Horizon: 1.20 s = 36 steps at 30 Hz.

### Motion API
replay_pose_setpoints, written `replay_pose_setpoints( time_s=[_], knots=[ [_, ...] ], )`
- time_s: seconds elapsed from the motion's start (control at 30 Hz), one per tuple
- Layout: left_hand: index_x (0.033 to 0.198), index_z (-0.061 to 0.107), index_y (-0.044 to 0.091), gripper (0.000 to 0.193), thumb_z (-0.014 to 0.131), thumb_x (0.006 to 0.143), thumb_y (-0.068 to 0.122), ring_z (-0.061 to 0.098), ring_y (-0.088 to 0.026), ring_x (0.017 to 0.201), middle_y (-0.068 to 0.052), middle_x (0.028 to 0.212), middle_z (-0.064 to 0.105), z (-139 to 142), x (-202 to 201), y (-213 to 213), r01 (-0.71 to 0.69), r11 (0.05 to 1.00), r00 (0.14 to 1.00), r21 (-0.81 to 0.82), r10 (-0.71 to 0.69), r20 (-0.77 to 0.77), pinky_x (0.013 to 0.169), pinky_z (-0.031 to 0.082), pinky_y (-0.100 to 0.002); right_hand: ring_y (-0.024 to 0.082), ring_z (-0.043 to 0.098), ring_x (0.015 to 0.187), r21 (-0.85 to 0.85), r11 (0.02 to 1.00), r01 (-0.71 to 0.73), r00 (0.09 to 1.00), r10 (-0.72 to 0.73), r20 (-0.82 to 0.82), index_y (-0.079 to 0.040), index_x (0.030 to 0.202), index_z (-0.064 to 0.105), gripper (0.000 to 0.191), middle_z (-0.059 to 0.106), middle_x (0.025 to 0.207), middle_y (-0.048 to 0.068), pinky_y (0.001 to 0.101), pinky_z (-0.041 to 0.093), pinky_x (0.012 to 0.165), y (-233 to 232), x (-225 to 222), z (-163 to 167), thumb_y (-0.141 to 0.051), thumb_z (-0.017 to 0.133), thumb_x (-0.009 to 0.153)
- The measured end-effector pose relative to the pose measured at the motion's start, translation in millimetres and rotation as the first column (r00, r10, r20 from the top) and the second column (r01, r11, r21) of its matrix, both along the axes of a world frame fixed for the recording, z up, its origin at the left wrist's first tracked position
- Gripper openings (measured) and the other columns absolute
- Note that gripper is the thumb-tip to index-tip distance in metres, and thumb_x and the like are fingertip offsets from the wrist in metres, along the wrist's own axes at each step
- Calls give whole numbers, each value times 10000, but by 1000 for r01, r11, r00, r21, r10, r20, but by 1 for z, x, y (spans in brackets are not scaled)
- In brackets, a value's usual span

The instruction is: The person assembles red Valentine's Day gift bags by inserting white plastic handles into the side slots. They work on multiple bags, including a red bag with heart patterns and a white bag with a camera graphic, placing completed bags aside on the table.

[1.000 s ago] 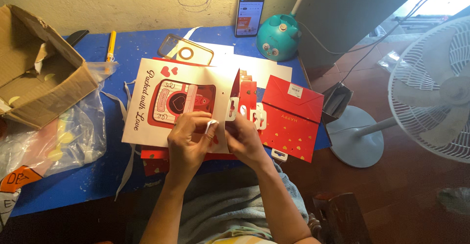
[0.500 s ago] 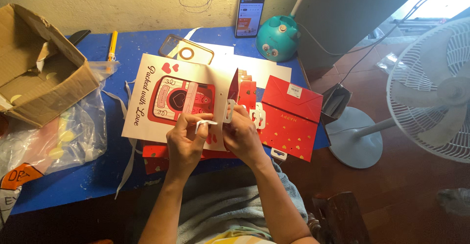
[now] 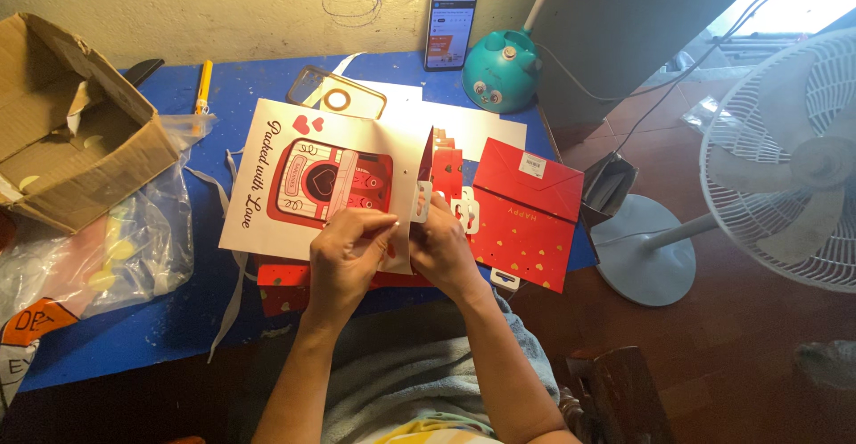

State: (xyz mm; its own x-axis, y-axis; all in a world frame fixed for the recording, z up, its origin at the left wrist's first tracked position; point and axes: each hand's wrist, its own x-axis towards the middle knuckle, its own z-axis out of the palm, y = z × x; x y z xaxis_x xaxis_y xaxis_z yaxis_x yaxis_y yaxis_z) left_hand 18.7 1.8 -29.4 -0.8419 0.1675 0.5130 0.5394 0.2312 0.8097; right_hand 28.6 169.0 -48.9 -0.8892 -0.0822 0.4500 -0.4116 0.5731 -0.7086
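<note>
A white card sheet (image 3: 294,172) with a red printed panel and hearts lies on the blue table (image 3: 178,315). My left hand (image 3: 346,252) pinches its lower right edge with fingers curled. My right hand (image 3: 443,248) sits close beside it, gripping the red folded card piece (image 3: 444,169) that stands up at the sheet's right edge. A flat red gift box (image 3: 528,212) with gold hearts lies just right of my right hand. What is between my fingertips is hidden.
An open cardboard box (image 3: 76,127) and a clear plastic bag (image 3: 107,252) sit at left. A yellow pen (image 3: 203,86), a clear phone case (image 3: 337,98), a propped phone (image 3: 452,16) and a teal round gadget (image 3: 499,71) line the back. A white fan (image 3: 785,168) stands right.
My left hand has shifted slightly right and down along the white sheet's edge, closing toward my right hand. The sheet and red pieces stay about where they were.
</note>
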Motion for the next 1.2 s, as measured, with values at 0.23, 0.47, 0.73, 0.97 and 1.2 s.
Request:
replay_pose_setpoints(
  time_s=[0.23, 0.47, 0.73, 0.97, 1.2],
  knots=[
    [1010, 736, 18, 112, 756, 907, 57, 747, -136, 769, -81, 916, 715, -2, -1, -1, 14, 1000, 995, 8, -14, 97, 654, 607, -259, 296, 602, 915, 7, 1000, 5, 1000, -5, 0, -24, 992, 667, 134, 671, 901, 118, 394, 512, 776, -2, 1, 2, -29, 706, 865],
    [989, 699, 10, 78, 710, 950, 75, 755, -130, 729, -71, 834, 745, -7, -2, -2, -18, 999, 992, -27, 21, 128, 624, 594, -264, 315, 645, 1100, 6, 1000, 12, 1000, -12, -29, -27, 1050, 685, 189, 715, 1057, 119, 395, 541, 900, -5, 0, 5, -22, 722, 865],
    [1062, 628, 3, 125, 642, 1029, 123, 771, -117, 868, -65, 902, 775, -21, -5, -3, -8, 982, 964, 187, -42, 261, 756, 641, -262, 303, 572, 1231, 72, 996, 55, 992, -47, -118, -64, 1048, 718, 232, 709, 1179, 82, 420, 452, 1038, -4, 0, 8, 0, 710, 825],
    [1161, 662, 0, 293, 750, 908, 118, 761, -143, 890, -87, 955, 752, -13, -6, -6, 54, 993, 970, 110, -78, 228, 744, 615, -266, 297, 592, 1124, 39, 999, 22, 998, -20, -59, -59, 1000, 689, 185, 694, 1064, 77, 466, 409, 1104, 1, -1, 3, 27, 675, 836],
    [1003, 742, 43, 119, 782, 894, 68, 756, -144, 876, -72, 1001, 736, -4, -3, -2, 32, 998, 992, 48, -38, 124, 756, 627, -262, 283, 615, 1098, 28, 1000, 8, 998, -6, -55, -59, 956, 678, 121, 684, 984, 71, 542, 326, 1201, 2, 0, 0, -14, 695, 845]
  ],
)
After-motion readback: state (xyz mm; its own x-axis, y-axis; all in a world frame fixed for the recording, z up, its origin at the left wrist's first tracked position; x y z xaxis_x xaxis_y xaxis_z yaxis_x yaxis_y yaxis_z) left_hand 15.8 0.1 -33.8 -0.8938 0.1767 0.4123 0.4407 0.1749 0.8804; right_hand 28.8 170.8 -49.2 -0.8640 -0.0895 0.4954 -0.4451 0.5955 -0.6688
